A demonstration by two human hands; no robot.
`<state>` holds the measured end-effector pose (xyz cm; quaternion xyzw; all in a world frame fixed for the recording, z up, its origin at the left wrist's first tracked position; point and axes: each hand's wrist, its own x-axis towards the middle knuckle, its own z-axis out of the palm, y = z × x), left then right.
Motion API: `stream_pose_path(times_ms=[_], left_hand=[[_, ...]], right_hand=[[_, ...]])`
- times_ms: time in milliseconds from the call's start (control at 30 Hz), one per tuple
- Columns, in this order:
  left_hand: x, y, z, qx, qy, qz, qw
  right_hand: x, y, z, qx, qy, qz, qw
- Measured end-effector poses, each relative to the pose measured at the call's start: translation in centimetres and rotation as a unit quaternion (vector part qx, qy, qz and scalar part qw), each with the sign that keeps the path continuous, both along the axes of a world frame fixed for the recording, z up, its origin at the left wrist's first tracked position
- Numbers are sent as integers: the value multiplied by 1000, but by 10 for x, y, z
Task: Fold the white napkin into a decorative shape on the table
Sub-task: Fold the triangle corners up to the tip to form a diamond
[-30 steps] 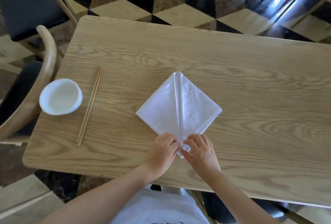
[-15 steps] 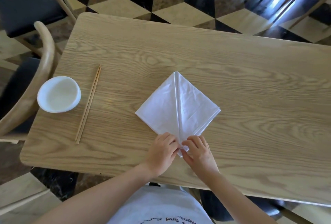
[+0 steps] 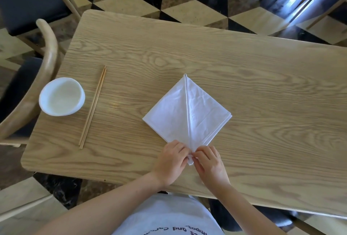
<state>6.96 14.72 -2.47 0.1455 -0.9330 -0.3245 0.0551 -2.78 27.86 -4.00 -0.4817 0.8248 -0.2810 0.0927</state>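
The white napkin (image 3: 185, 114) lies flat on the wooden table (image 3: 244, 84), folded into a diamond with a crease running from its far tip to its near tip. Layered edges show along its lower right side. My left hand (image 3: 171, 163) and my right hand (image 3: 210, 165) meet at the near tip, fingers curled, pinching the cloth there. The very tip pokes out white between the two hands; the rest of that corner is hidden under my fingers.
A white bowl (image 3: 62, 96) stands at the table's left end, with a pair of wooden chopsticks (image 3: 93, 107) lying beside it. A wooden chair (image 3: 43, 77) with a dark seat stands to the left. The table's near edge runs just below my wrists.
Both hands stay at the napkin's near tip, fingers drawn slightly closer together over it. The napkin's shape is unchanged; only the camera view has shifted a little.
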Motion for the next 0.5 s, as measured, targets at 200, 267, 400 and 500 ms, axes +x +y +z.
stream_pose_path(times_ms=[200,267,400,500], left_hand=[[-3,-2,-3,-7,1,-17,1000],[-3,-3,-4,-8,4,-26,1000],[-3,-1,0,0,-8,-31,999],[-13,-15,13,25,-12,-3,1000]], right_hand=[[-28,-16,15,-2,-87,-46,995],[-49,-40,18,1,-87,-70,994],[-83,-93,17,20,-52,-58,997],[-97,-115,14,12,-16,-66,998]])
